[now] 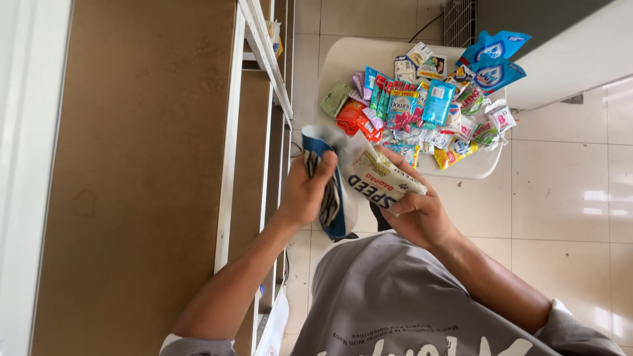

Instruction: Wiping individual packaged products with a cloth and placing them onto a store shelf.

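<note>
Above the white table's (343,56) near edge, the right hand (419,214) grips a white sachet strip (379,173), long axis slanting toward the left hand (306,191), whose fingers are clenched around a dark blue cloth (333,198) touching the strip's far end.

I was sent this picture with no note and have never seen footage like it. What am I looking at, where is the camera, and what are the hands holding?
There is no machine here: a person wears a camera on the head, so you look straight down past a grey shirt at their own two bare hands. The left hand grips a blue cloth-like piece. The right hand holds a white printed packet against it. Beyond them a small white table on a tiled floor carries a heap of colourful sachets and two blue pouches. A white metal shelf frame stands on the left.
</note>
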